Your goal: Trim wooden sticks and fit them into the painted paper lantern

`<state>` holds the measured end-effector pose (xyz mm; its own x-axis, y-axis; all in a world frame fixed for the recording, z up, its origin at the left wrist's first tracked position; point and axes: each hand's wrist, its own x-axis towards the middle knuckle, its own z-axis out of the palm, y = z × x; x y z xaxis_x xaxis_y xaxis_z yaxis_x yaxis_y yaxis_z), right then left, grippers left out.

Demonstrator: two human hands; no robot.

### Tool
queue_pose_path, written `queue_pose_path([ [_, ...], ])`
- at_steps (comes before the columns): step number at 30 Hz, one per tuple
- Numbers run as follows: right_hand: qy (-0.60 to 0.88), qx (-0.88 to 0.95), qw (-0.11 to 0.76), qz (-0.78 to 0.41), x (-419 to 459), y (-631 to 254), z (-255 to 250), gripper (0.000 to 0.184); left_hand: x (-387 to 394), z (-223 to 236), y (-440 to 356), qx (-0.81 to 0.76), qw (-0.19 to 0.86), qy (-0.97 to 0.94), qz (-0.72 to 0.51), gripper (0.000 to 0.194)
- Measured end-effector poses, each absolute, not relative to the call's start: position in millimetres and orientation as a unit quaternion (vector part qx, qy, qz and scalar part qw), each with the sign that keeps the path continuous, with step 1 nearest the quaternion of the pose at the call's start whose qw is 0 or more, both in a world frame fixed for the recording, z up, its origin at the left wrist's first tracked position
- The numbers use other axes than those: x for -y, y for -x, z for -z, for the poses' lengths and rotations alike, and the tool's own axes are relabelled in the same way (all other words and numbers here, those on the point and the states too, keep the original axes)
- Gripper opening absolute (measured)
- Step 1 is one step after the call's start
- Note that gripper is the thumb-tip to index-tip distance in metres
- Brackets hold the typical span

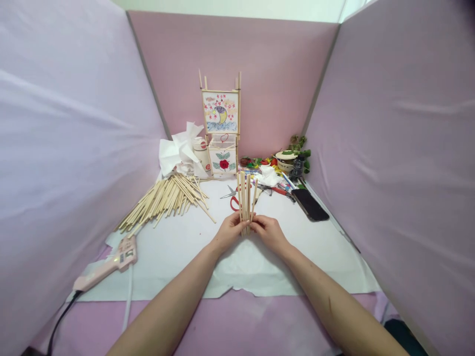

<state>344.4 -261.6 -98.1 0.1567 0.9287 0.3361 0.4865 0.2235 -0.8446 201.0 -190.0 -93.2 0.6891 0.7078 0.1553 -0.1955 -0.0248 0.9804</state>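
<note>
Both hands meet at the middle of the white sheet (178, 252). My left hand (229, 231) and my right hand (267, 231) each pinch the near ends of a small bundle of wooden sticks (245, 198). The sticks point away from me, fanned slightly, and one leans to the right. Red-handled scissors (233, 197) lie just beyond the bundle. Left of the hands sits a large heap of loose wooden sticks (166, 199).
A pink glue gun (111, 262) with a black cord lies at the near left. At the back stands a stick-framed lantern with painted panels (221, 133), beside crumpled white tissue (180, 148). A black phone (310, 204) and assorted craft clutter (282, 165) sit at the right. Pink partition walls enclose the table.
</note>
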Motion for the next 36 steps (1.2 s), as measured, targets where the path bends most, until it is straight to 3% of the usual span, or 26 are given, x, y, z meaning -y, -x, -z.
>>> queue_pose_path([
  [4,0.583,0.63,0.459,-0.228,261.0,-346.3,100.4,0.025,190.7,94.1,-199.9,-0.198,0.669,-0.637,-0.327,0.038],
  [18,0.568,0.655,0.445,-0.224,264.9,-343.8,94.8,0.023,192.9,98.9,-201.3,-0.195,0.684,-0.619,-0.333,0.039],
  [22,0.621,0.649,0.417,-0.14,269.9,-352.7,87.7,0.021,193.6,97.7,-202.6,-0.207,0.639,-0.645,-0.364,0.032],
  [25,0.642,0.608,0.455,-0.104,271.3,-360.2,75.2,0.028,195.9,96.1,-203.8,-0.216,0.636,-0.64,-0.374,0.029],
  [30,0.481,0.662,0.501,-0.281,261.0,-358.7,29.0,0.054,201.6,90.0,-204.7,-0.217,0.659,-0.634,-0.341,0.033],
  [36,0.371,0.599,0.494,-0.51,239.0,-346.4,-10.3,0.035,200.3,89.2,-202.6,-0.237,0.653,-0.642,-0.324,0.036],
])
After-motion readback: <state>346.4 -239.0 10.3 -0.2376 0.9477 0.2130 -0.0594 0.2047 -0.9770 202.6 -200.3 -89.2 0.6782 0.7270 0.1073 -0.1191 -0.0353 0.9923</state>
